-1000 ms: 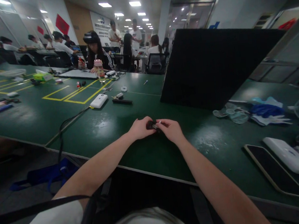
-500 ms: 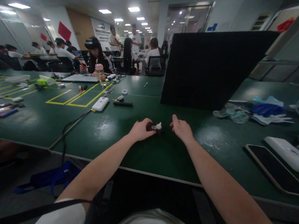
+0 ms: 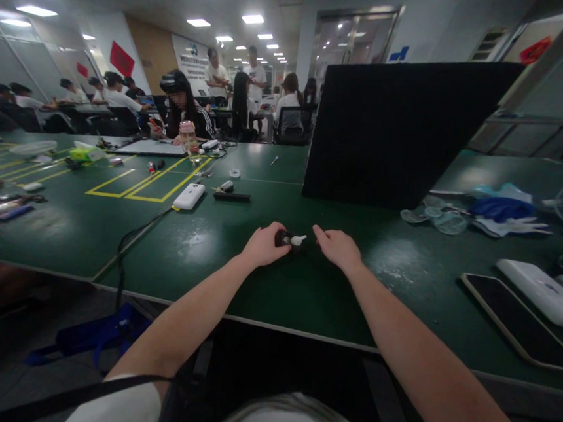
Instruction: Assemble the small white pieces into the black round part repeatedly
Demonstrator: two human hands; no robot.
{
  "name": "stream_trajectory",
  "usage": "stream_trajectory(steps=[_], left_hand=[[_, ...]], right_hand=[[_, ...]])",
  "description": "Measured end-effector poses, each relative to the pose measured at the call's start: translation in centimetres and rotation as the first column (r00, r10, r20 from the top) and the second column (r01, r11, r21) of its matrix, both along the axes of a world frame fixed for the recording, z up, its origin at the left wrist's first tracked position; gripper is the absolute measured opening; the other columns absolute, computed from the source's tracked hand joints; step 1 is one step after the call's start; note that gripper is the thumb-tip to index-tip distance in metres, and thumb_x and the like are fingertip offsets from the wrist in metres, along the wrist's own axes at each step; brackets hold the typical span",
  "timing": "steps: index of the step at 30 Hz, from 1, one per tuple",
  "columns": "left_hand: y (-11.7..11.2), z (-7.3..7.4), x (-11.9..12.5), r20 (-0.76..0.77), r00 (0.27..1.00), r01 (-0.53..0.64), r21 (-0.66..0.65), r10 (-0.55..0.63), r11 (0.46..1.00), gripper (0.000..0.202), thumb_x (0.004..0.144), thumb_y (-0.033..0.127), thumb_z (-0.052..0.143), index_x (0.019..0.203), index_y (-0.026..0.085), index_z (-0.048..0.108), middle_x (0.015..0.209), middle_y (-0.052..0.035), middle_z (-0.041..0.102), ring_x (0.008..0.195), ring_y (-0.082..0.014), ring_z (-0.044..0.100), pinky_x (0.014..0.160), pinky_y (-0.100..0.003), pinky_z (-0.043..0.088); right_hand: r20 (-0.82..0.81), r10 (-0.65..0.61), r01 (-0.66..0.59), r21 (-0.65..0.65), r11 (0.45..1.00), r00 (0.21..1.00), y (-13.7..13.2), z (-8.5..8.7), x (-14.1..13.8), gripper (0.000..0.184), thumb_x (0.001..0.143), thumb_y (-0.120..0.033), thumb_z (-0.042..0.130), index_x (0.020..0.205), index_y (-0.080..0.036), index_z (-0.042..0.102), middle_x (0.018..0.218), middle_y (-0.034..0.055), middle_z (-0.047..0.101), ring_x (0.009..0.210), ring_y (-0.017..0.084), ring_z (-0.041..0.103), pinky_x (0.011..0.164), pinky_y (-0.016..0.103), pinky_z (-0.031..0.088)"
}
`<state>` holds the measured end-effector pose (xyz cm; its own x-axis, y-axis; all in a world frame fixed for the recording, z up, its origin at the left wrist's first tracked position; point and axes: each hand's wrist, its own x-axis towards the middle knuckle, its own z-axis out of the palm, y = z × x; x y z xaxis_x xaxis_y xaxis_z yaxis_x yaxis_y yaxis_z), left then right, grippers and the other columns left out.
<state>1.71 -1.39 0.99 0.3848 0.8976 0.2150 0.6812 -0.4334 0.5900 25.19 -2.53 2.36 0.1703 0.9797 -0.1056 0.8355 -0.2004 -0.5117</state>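
Phone [image 3: 522, 322] just beside a white device [image 3: 545, 293], pink-lidded bottle [image 3: 189, 142] well apart.

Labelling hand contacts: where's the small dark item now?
Head view, near centre: the small dark item is in the left hand, a white piece between it and the right hand.

The white piece [image 3: 298, 240] looks plastic, green tabletop [image 3: 274, 303] glossy, black panel [image 3: 402, 128] matt.

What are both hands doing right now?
Left hand: closed on a small dark object, a white piece at its end.
Right hand: loosely open, apart from the white piece; nothing visibly held.
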Motion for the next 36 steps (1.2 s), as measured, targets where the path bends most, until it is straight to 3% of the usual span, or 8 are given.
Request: stream_trajectory(steps=[4, 9, 15, 20, 24, 27, 30, 36], left_hand=[[0.0, 0.2, -0.3, 0.048, 0.999, 0.001, -0.040, 0.001, 0.999, 0.046, 0.080, 0.038, 0.072, 0.121, 0.023, 0.058, 0.115, -0.0069, 0.070, 0.102, -0.0250, 0.068, 0.088, -0.038, 0.055], [0.3, 0.7, -2.4, -0.013, 1.000, -0.027, 0.049, 0.027, 0.998, 0.049, 0.080, 0.034, 0.071, 0.125, 0.024, 0.056, 0.117, -0.0085, 0.070, 0.103, -0.0270, 0.068, 0.095, -0.044, 0.053], [0.4, 2.3, -8.6, -0.315, 0.944, 0.034, 0.375, 0.093, 0.926, 0.047, 0.080, 0.019, 0.064, 0.126, 0.026, 0.062, 0.128, -0.0091, 0.067, 0.126, -0.0326, 0.056, 0.122, -0.069, 0.008], [0.6, 2.7, -13.5, -0.379, 0.920, 0.090, 0.453, 0.100, 0.887, 0.049, 0.077, 0.011, 0.062, 0.122, 0.030, 0.067, 0.131, -0.0088, 0.065, 0.136, -0.0337, 0.047, 0.122, -0.068, 0.004], [2.7, 0.8, -15.8, -0.085, 0.933, -0.282, 0.431, 0.350, 0.857, 0.048, 0.078, 0.014, 0.062, 0.125, 0.024, 0.063, 0.132, -0.0115, 0.063, 0.132, -0.0335, 0.051, 0.120, -0.061, 0.024], [4.9, -1.3, -16.1, 0.256, 0.815, -0.565, 0.149, 0.520, 0.812, 0.053, 0.085, 0.029, 0.062, 0.135, 0.017, 0.050, 0.129, -0.0159, 0.063, 0.117, -0.0296, 0.063, 0.104, -0.048, 0.048], [6.6, -2.8, -14.8, 0.348, 0.788, -0.536, -0.017, 0.507, 0.844, 0.055, 0.090, 0.043, 0.059, 0.136, 0.017, 0.045, 0.125, -0.0159, 0.064, 0.109, -0.0262, 0.067, 0.097, -0.043, 0.052], [8.5, -2.8, -10.0, 0.150, 0.919, -0.376, 0.066, 0.364, 0.924, 0.052, 0.094, 0.048, 0.054, 0.136, 0.019, 0.042, 0.128, -0.0173, 0.064, 0.116, -0.0303, 0.065, 0.102, -0.047, 0.048]], right_hand=[[-0.020, 0.003, -0.004, -0.019, 1.000, 1.000, -0.1, 0.0, 0.0, 0.066, 0.096, -0.073, 0.031, 0.083, -0.020, 0.068, 0.080, 0.0093, 0.071, 0.067, 0.020, 0.064, 0.059, 0.032, 0.048], [-0.040, 0.009, -0.009, -0.008, 1.000, 0.999, -0.2, -0.2, 0.2, 0.066, 0.096, -0.074, 0.030, 0.083, -0.020, 0.067, 0.079, 0.0095, 0.070, 0.066, 0.020, 0.064, 0.058, 0.032, 0.049], [-0.034, 0.051, -0.052, -0.031, 0.998, 0.998, -0.2, -0.3, 0.2, 0.066, 0.095, -0.075, 0.031, 0.080, -0.021, 0.065, 0.077, 0.0081, 0.069, 0.063, 0.019, 0.062, 0.058, 0.032, 0.049], [-0.010, 0.056, -0.057, -0.027, 0.998, 0.998, -0.1, -0.3, 0.2, 0.067, 0.093, -0.077, 0.032, 0.082, -0.020, 0.066, 0.076, 0.0081, 0.069, 0.062, 0.019, 0.062, 0.057, 0.033, 0.049], [0.000, 0.054, -0.054, -0.061, 0.997, 0.999, 0.0, -0.1, 0.1, 0.067, 0.093, -0.077, 0.034, 0.088, -0.020, 0.069, 0.080, 0.0091, 0.070, 0.066, 0.021, 0.065, 0.058, 0.033, 0.050], [0.019, 0.064, -0.063, -0.053, 0.997, 0.998, 0.0, 0.0, 0.0, 0.067, 0.092, -0.077, 0.035, 0.093, -0.020, 0.070, 0.083, 0.0095, 0.071, 0.070, 0.022, 0.066, 0.058, 0.033, 0.050], [0.026, 0.062, -0.060, -0.050, 0.997, 0.998, 0.1, -0.1, 0.0, 0.068, 0.092, -0.078, 0.034, 0.095, -0.021, 0.070, 0.083, 0.0096, 0.071, 0.070, 0.023, 0.067, 0.058, 0.033, 0.050], [-0.036, 0.044, -0.046, -0.059, 0.997, 0.998, -0.1, -0.3, 0.2, 0.064, 0.092, -0.077, 0.037, 0.086, -0.021, 0.068, 0.076, 0.0073, 0.069, 0.064, 0.020, 0.064, 0.057, 0.032, 0.050]])
